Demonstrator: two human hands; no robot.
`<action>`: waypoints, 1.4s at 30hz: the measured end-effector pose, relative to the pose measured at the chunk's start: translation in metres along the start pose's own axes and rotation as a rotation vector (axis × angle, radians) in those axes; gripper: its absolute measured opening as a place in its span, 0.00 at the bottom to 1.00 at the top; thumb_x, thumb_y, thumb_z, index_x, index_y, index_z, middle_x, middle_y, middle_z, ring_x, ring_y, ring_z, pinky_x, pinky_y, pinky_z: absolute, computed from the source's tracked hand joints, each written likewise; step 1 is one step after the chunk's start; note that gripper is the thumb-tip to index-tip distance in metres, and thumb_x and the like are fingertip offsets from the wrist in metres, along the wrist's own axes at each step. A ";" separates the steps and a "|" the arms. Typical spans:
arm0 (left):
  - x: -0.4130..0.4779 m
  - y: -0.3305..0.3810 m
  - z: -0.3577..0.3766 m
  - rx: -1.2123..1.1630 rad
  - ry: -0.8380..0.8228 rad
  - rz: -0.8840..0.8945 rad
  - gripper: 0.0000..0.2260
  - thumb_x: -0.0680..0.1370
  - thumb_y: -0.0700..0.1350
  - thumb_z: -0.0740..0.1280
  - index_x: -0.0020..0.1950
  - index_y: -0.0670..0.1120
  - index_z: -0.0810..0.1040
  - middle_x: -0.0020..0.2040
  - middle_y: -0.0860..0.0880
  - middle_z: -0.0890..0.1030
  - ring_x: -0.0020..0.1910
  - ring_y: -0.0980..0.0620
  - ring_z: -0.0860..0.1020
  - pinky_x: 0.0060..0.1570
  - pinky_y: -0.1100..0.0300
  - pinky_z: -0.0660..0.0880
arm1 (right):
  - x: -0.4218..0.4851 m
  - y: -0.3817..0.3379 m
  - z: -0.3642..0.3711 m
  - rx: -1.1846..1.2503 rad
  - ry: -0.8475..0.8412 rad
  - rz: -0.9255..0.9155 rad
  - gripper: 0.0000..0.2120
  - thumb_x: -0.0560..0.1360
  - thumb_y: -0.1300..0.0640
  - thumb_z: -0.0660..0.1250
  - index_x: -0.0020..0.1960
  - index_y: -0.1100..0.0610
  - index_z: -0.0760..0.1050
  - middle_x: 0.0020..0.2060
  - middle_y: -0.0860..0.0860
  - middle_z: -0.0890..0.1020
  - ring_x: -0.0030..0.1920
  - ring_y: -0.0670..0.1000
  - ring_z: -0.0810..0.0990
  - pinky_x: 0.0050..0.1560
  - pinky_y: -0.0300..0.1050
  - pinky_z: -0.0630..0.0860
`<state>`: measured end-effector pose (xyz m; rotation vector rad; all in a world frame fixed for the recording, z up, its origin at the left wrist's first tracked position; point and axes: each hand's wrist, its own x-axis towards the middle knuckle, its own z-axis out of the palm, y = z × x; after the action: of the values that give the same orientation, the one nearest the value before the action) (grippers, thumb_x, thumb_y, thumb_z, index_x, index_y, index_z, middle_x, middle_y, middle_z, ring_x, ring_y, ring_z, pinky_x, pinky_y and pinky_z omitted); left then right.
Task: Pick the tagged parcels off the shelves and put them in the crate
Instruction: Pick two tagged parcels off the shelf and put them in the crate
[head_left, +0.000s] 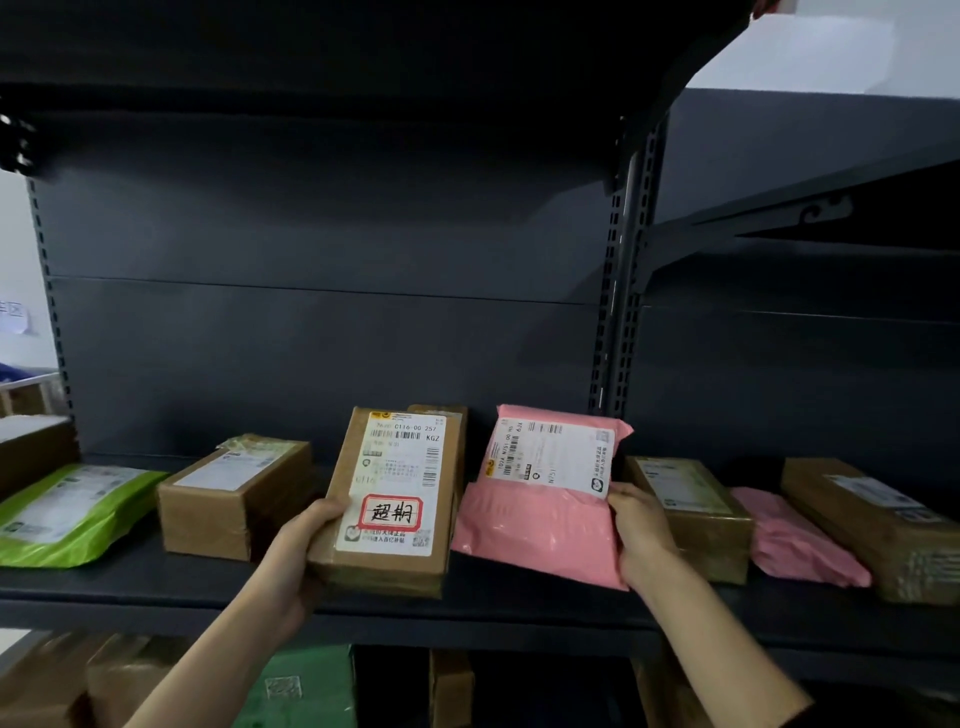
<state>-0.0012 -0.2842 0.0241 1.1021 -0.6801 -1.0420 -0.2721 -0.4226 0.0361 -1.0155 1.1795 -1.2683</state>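
A brown cardboard parcel (395, 499) stands tilted up on the dark shelf (467, 597), its white label bearing a red-framed tag with handwritten characters. My left hand (306, 551) grips its lower left edge. Just to the right a pink plastic mailer (545, 493) with a white label is lifted at its back end, and my right hand (636, 530) pinches its right edge. No red tag shows on the pink mailer's label. The crate is out of sight.
Along the same shelf lie a green mailer (67, 514), a brown box (234, 493), another brown box (691, 514), a second pink mailer (800, 540) and a long brown box (883, 530). More parcels sit on the shelf below (296, 686). A shelf upright (618, 312) stands behind.
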 end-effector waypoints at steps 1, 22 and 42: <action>-0.001 0.000 0.000 -0.001 -0.001 -0.005 0.09 0.77 0.47 0.62 0.50 0.43 0.78 0.36 0.45 0.86 0.41 0.44 0.80 0.42 0.52 0.75 | 0.001 0.002 -0.001 0.003 0.005 0.005 0.08 0.76 0.64 0.60 0.41 0.57 0.76 0.38 0.55 0.81 0.38 0.55 0.78 0.36 0.45 0.73; 0.013 -0.015 -0.011 0.030 -0.116 -0.033 0.12 0.76 0.49 0.64 0.54 0.44 0.78 0.44 0.42 0.86 0.37 0.47 0.85 0.36 0.55 0.77 | 0.015 0.042 0.009 -0.509 0.010 -0.003 0.13 0.80 0.61 0.56 0.50 0.64 0.79 0.49 0.60 0.81 0.45 0.54 0.77 0.43 0.43 0.72; 0.021 -0.037 0.093 -0.039 -0.251 -0.009 0.12 0.74 0.48 0.67 0.56 0.47 0.79 0.49 0.44 0.86 0.45 0.47 0.85 0.40 0.54 0.78 | -0.022 0.010 -0.088 -0.944 0.061 -0.577 0.21 0.76 0.54 0.65 0.67 0.60 0.70 0.64 0.56 0.75 0.65 0.53 0.72 0.66 0.43 0.66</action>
<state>-0.0855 -0.3423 0.0195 0.9501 -0.8511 -1.2086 -0.3564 -0.3940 0.0155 -2.1334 1.6480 -1.1506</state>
